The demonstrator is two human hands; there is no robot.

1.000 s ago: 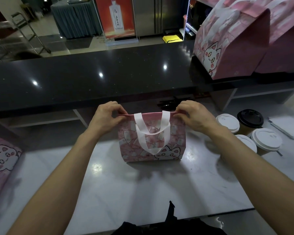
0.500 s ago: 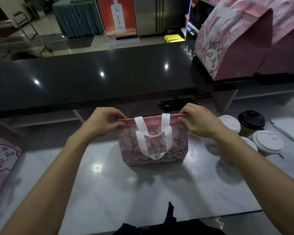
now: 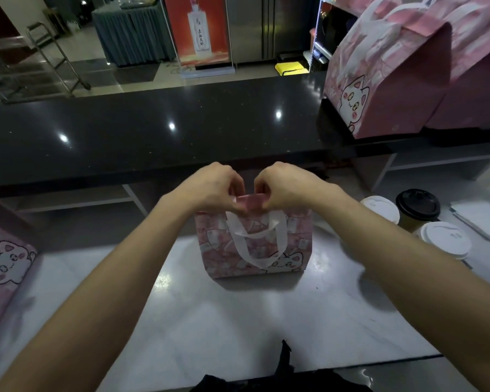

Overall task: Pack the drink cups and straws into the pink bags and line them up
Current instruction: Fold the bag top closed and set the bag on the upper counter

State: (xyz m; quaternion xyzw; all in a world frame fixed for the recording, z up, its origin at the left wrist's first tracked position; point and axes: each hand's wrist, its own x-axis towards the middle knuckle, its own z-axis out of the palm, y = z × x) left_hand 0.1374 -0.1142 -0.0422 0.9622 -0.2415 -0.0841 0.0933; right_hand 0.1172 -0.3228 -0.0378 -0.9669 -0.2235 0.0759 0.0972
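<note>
A small pink bag (image 3: 294,236) with a cat print and white handles stands upright on the white worktop (image 3: 238,321). My left hand (image 3: 212,188) and my right hand (image 3: 283,186) meet at the middle of its top edge, each pinching the pink rim between curled fingers. What is inside the bag is hidden. To the right stand drink cups: a white-lidded cup (image 3: 381,207), a black-lidded cup (image 3: 417,205) and another white-lidded cup (image 3: 444,240). I see no straws.
Two large pink cat bags (image 3: 385,80) stand on the raised black counter (image 3: 153,131) at the back right. Another pink cat bag (image 3: 3,267) lies at the left edge. A white notepad (image 3: 481,219) lies at the far right.
Both hands have slid along the bag's top edge from its two corners to the middle, where they now nearly touch. The bag stays in place.
</note>
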